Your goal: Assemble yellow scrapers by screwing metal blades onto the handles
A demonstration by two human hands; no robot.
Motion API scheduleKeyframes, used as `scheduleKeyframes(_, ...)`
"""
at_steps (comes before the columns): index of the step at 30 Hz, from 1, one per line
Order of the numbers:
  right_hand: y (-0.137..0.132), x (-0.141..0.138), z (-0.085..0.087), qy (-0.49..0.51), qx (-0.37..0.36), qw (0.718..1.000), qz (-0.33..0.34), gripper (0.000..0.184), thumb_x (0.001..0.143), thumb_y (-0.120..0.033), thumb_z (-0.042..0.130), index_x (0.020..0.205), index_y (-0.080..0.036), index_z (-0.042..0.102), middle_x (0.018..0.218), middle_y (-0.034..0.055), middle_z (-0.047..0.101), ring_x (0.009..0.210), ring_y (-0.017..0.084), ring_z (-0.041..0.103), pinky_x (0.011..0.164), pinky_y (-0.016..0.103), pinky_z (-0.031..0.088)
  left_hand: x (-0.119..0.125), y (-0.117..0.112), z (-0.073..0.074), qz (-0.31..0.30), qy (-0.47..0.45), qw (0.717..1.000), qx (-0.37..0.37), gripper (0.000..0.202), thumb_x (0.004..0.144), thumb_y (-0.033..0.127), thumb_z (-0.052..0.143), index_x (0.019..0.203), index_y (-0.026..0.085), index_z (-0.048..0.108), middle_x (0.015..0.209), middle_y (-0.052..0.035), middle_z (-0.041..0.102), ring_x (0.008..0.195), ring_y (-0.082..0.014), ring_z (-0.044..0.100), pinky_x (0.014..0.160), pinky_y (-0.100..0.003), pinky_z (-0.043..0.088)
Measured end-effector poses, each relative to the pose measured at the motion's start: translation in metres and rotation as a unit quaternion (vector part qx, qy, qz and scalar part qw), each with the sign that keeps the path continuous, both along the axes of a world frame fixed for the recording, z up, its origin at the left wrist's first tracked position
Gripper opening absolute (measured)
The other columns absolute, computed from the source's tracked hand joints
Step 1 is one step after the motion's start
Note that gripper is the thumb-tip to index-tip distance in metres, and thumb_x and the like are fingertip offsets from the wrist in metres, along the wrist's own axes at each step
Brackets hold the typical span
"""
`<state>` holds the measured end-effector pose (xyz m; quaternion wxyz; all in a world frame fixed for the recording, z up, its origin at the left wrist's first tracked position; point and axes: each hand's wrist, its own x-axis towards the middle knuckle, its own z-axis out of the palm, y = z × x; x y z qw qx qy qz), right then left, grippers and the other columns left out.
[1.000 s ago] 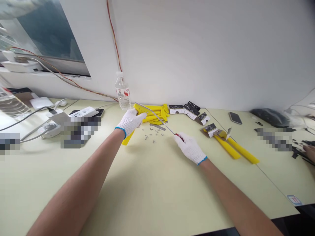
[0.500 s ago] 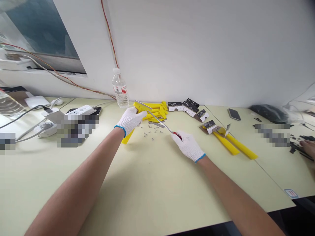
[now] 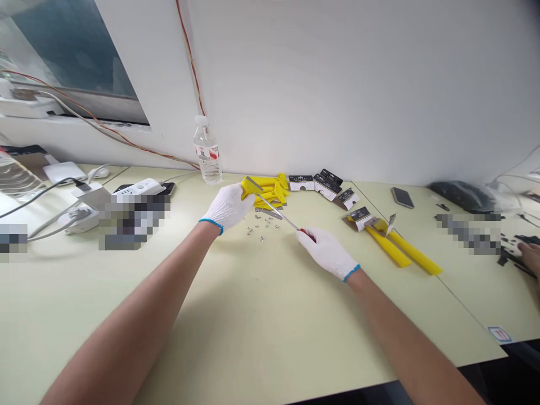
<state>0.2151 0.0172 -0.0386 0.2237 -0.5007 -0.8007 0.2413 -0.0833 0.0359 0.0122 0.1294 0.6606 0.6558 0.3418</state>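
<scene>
Left hand (image 3: pixel 228 207), gloved in white knit with a blue cuff: fingers closed, gripping a yellow plastic scraper (image 3: pixel 248 188) near the back of the bench (image 3: pixel 253 332). Right hand (image 3: pixel 327 254), gloved alike: fingers closed, gripping a red-handled screwdriver (image 3: pixel 278 214), its steel shaft running toward 10 o'clock, its tip lying just beside the left hand. Around them, taking 12 o'clock as the wall: a heap of yellow scrapers (image 3: pixel 274 191) is sitting at 12, small steel screws (image 3: pixel 261 225) are lying scattered just below it, and carded packages (image 3: pixel 327 185) are standing at 1. Further out, two packaged yellow scrapers (image 3: pixel 390 247) are lying at 2 — a co-worker's hand (image 3: pixel 529 257) is working at 3, well apart. A water bottle (image 3: pixel 207 152) is standing at 11, beside a white power strip (image 3: pixel 139 188) at 10.
</scene>
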Motion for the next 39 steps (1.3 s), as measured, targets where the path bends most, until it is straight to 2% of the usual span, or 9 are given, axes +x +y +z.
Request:
scheduleKeyframes(8, -0.021, 0.007, 0.030, 0.031, -0.220, 0.975, -0.016, 0.075, 0.101, -0.076, 0.033, 0.110, -0.015, 0.075, 0.081, 0.0113, 0.067, 0.043, -0.004, 0.039, 0.049, 0.011, 0.029, 0.006, 0.000, 0.000, -0.004, 0.032, 0.999, 0.025, 0.022, 0.093, 0.036, 0.056, 0.081, 0.019, 0.058, 0.075, -0.0034, 0.064, 0.064, -0.0154, 0.052, 0.061, -0.027, 0.036)
scheduleKeyframes(14, -0.020, -0.006, 0.012, 0.023, -0.036, 0.997, -0.063, 0.052, 0.101, -0.059, 0.053, 0.093, -0.013, 0.073, 0.084, 0.0126, 0.066, 0.067, 0.007, 0.058, 0.049, 0.012, 0.032, 0.011, 0.000, -0.003, 0.027, 0.015, 1.000, 0.004, 0.021, 0.090, 0.037, 0.058, 0.081, 0.019, 0.061, 0.072, -0.0035, 0.065, 0.063, -0.0163, 0.053, 0.062, -0.029, 0.040)
scheduleKeyframes(16, -0.020, -0.007, 0.010, 0.052, -0.035, 0.995, -0.082, 0.040, 0.098, -0.054, 0.060, 0.094, -0.016, 0.073, 0.092, 0.0136, 0.066, 0.076, 0.010, 0.061, 0.050, 0.012, 0.034, 0.013, 0.000, -0.005, 0.030, 0.015, 0.999, 0.009, 0.021, 0.090, 0.037, 0.059, 0.079, 0.019, 0.059, 0.073, -0.0033, 0.065, 0.063, -0.0158, 0.053, 0.061, -0.028, 0.039)
scheduleKeyframes(23, -0.035, -0.009, 0.026, 0.153, -0.313, 0.937, -0.004, 0.070, 0.105, -0.072, 0.027, 0.107, -0.013, 0.065, 0.065, 0.0031, 0.052, 0.042, -0.001, 0.025, 0.043, 0.012, 0.022, 0.013, 0.001, -0.004, 0.037, 0.024, 0.998, 0.032, 0.020, 0.091, 0.036, 0.059, 0.083, 0.018, 0.062, 0.077, -0.0032, 0.065, 0.068, -0.0154, 0.054, 0.064, -0.027, 0.040)
scheduleKeyframes(26, -0.038, -0.010, 0.031, 0.177, -0.364, 0.914, 0.023, 0.064, 0.104, -0.070, 0.033, 0.104, -0.012, 0.062, 0.070, 0.0026, 0.055, 0.042, -0.004, 0.022, 0.043, 0.010, 0.020, 0.013, 0.002, -0.004, 0.042, 0.034, 0.998, 0.025, 0.020, 0.090, 0.036, 0.059, 0.084, 0.017, 0.064, 0.077, -0.0033, 0.065, 0.069, -0.0155, 0.055, 0.065, -0.026, 0.040)
scheduleKeyframes(29, -0.034, -0.011, 0.025, 0.165, -0.312, 0.936, -0.005, 0.043, 0.100, -0.057, 0.056, 0.100, -0.014, 0.060, 0.072, 0.0051, 0.058, 0.045, -0.002, 0.036, 0.042, 0.008, 0.023, 0.014, 0.002, -0.004, 0.054, 0.024, 0.998, 0.004, 0.023, 0.090, 0.038, 0.058, 0.084, 0.017, 0.065, 0.075, -0.0036, 0.065, 0.067, -0.0161, 0.055, 0.064, -0.027, 0.040)
scheduleKeyframes(35, -0.021, -0.008, 0.004, 0.109, -0.007, 0.988, -0.108, 0.033, 0.094, -0.049, 0.069, 0.085, -0.017, 0.066, 0.086, 0.0149, 0.063, 0.092, 0.012, 0.068, 0.054, 0.003, 0.042, 0.015, -0.002, -0.001, 0.052, 0.016, 0.998, 0.001, 0.023, 0.092, 0.036, 0.057, 0.086, 0.016, 0.067, 0.076, -0.0051, 0.067, 0.068, -0.0168, 0.056, 0.067, -0.027, 0.041)
scheduleKeyframes(37, -0.021, -0.003, 0.007, 0.113, 0.004, 0.989, -0.094, 0.037, 0.096, -0.055, 0.067, 0.085, -0.019, 0.070, 0.086, 0.0146, 0.064, 0.093, 0.011, 0.068, 0.056, 0.002, 0.042, 0.016, -0.002, -0.001, 0.048, 0.012, 0.999, 0.005, 0.021, 0.093, 0.035, 0.057, 0.086, 0.017, 0.066, 0.079, -0.0055, 0.069, 0.070, -0.0174, 0.057, 0.067, -0.027, 0.041)
scheduleKeyframes(39, -0.023, 0.004, 0.014, 0.139, -0.084, 0.984, -0.077, 0.046, 0.097, -0.065, 0.061, 0.090, -0.021, 0.073, 0.080, 0.0130, 0.063, 0.077, 0.008, 0.066, 0.051, 0.003, 0.039, 0.016, -0.002, -0.002, 0.041, 0.012, 0.999, 0.009, 0.021, 0.093, 0.036, 0.057, 0.087, 0.018, 0.066, 0.082, -0.0062, 0.070, 0.072, -0.0184, 0.059, 0.068, -0.028, 0.042)
